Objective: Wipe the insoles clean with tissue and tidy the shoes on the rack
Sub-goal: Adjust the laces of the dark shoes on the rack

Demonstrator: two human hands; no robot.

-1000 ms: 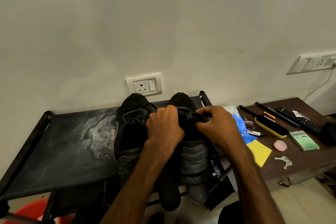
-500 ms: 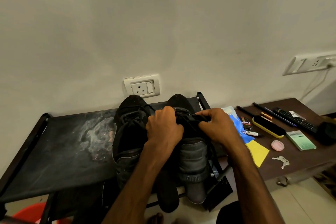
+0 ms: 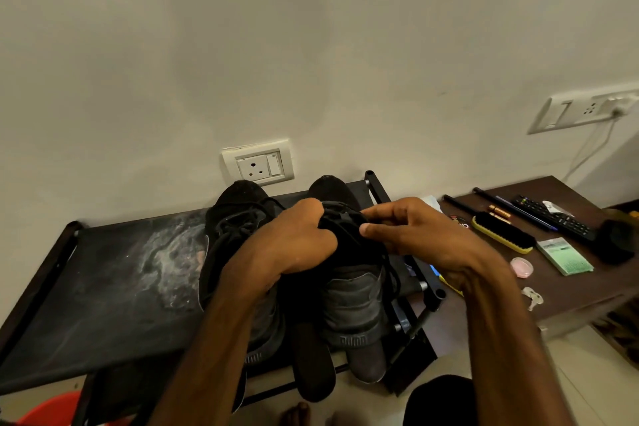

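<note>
Head view. Shoes (image 3: 235, 218) stand at the rack's (image 3: 103, 287) right end, toes to the wall. Left hand (image 3: 297, 245) grips the right-hand shoe's (image 3: 352, 301) collar. Right hand (image 3: 411, 235) pinches its laces (image 3: 340, 214). Judgement: brace the shoe and draw the laces gently, sparing the insole (image 3: 313, 370) overhanging the front edge.

Two black shoes (image 3: 352, 301) stand on the dusty black rack (image 3: 103, 287); the brown bench (image 3: 567, 290) beside it carries a brush (image 3: 501, 235), remote (image 3: 553, 218) and keys (image 3: 532, 297).

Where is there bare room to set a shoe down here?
The rack top left of the left shoe, out to its left rail, is bare though dusty. The side table is crowded: brush, remote, green packet, keys.
</note>
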